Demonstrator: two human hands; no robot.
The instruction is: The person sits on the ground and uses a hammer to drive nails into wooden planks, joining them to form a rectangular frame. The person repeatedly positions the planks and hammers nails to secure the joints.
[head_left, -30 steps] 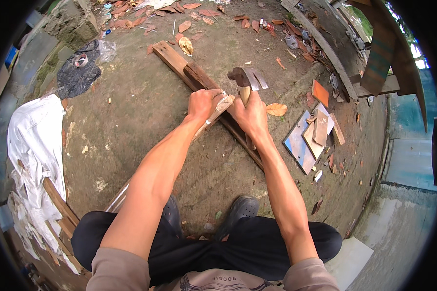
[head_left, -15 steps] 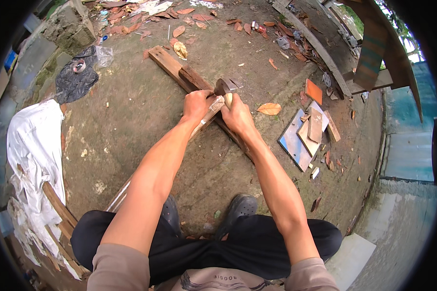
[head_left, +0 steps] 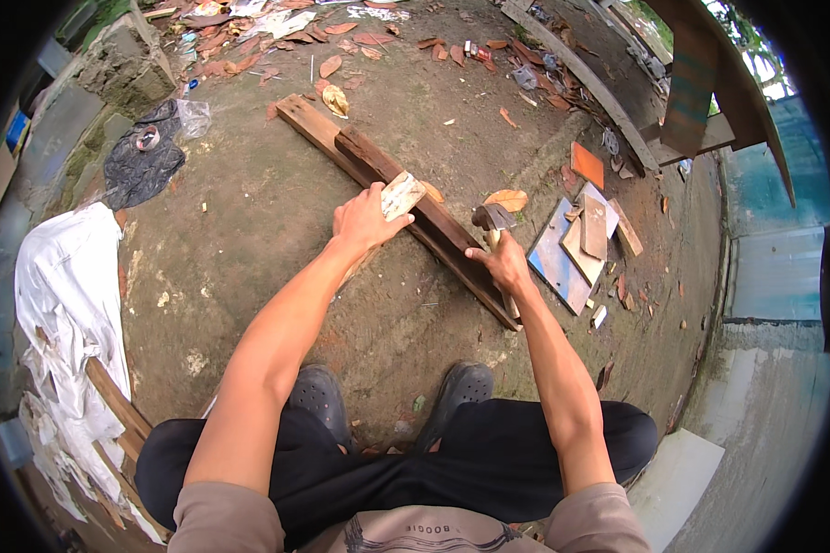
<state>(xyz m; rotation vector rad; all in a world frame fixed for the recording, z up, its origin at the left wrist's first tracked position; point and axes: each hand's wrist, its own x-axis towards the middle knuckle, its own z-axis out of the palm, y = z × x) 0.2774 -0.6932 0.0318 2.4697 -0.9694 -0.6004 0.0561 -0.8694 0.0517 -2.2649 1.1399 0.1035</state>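
Observation:
My left hand (head_left: 363, 221) is closed around a pale, weathered strip of wood (head_left: 404, 194). The strip's end rests across or just above two long brown timbers (head_left: 378, 158) lying side by side on the ground; whether it touches them I cannot tell. To the right, my right hand (head_left: 503, 262) grips a claw hammer (head_left: 494, 217) high on its handle, close under the dark metal head. The hammer is held over the near right end of the timbers, apart from the pale strip. Most of the strip is hidden under my left hand and forearm.
Scrap boards (head_left: 563, 258) and an orange tile (head_left: 586, 164) lie at the right. White cloth (head_left: 69, 276) and a black plastic bag (head_left: 143, 157) are on the left. Dry leaves (head_left: 330, 66) litter the far ground; a wall (head_left: 765, 396) runs along the right.
My right hand has drawn the hammer rightward, away from the strip's end. My left hand has shifted its hold, and the strip's pale broad face now shows.

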